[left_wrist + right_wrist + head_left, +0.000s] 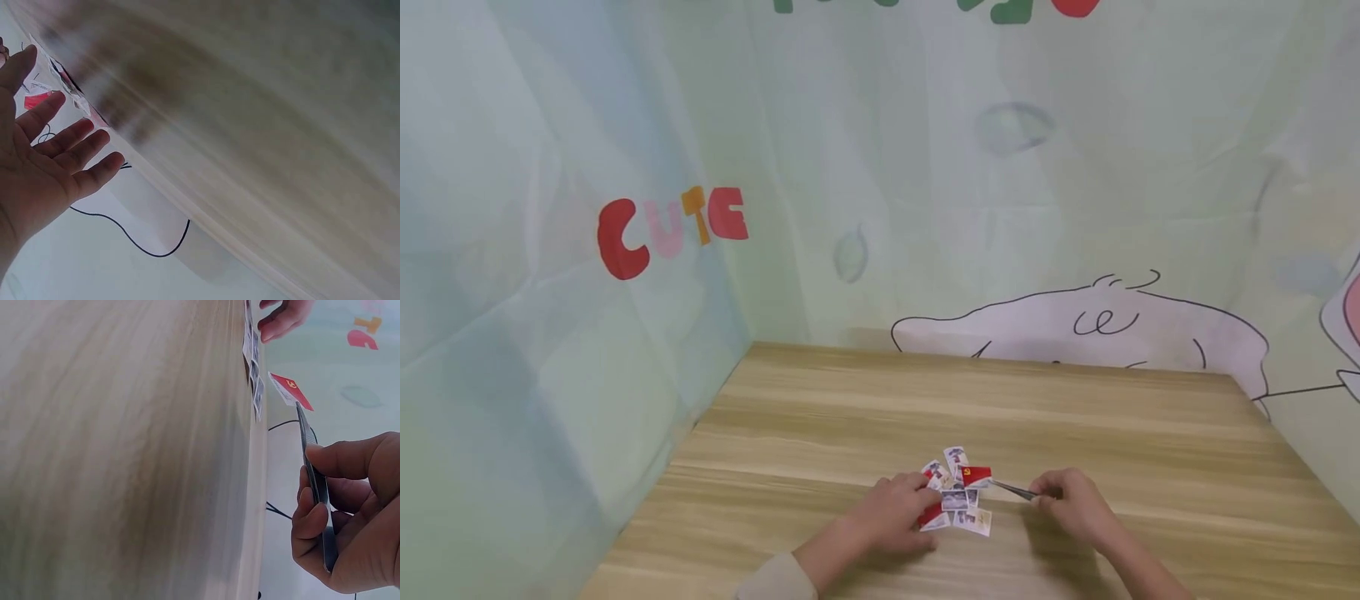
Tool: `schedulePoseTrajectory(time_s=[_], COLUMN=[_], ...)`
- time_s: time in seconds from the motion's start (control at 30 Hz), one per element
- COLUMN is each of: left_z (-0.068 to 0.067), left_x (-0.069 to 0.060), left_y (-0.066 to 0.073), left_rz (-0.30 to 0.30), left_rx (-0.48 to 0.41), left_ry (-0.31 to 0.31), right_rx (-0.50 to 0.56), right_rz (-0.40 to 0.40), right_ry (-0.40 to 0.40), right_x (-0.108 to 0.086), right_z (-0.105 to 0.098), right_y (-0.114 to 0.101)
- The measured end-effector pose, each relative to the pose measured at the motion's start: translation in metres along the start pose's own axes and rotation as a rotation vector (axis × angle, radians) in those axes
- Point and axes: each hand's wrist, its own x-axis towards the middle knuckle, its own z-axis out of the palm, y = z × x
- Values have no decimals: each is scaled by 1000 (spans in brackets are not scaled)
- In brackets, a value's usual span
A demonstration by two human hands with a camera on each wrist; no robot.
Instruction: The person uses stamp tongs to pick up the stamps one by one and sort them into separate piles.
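Observation:
My right hand (1075, 507) pinches metal tweezers (1015, 490), whose tips hold a red and white stamp-like piece (977, 476) by its edge. The right wrist view shows this piece (291, 391) raised off the table, with the tweezers (317, 484) between thumb and fingers. Several small printed paper pieces (955, 500) lie overlapping on the table. At their left side is my left hand (895, 512), its fingertips over the edge of a red piece (931, 517). In the left wrist view the left hand's fingers (80, 150) are spread and relaxed.
The wooden table (850, 400) reaches back to a pale fabric backdrop (887, 167) with a drawn cartoon figure and coloured letters (623, 240). More of that fabric hangs along the left side. A thin black line (150, 253) curves across the backdrop in the left wrist view.

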Motion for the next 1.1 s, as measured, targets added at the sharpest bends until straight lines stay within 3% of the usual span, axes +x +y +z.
schedulePoseTrajectory(time_s=[0.3, 0.57, 0.8, 1.1], left_z=[5, 7, 9, 9], left_x=[2, 3, 2, 5], left_y=[1, 1, 1, 0], left_rz=[-31, -33, 7, 11], left_rx=[-28, -6, 4, 2], left_ry=[-52, -58, -31, -13], right_rx=[0, 16, 50, 33], right_rz=[11, 7, -14, -14], right_ry=[14, 12, -12, 7], right_x=[5, 12, 16, 28], right_z=[0, -1, -2, 2], right_y=[4, 6, 6, 2])
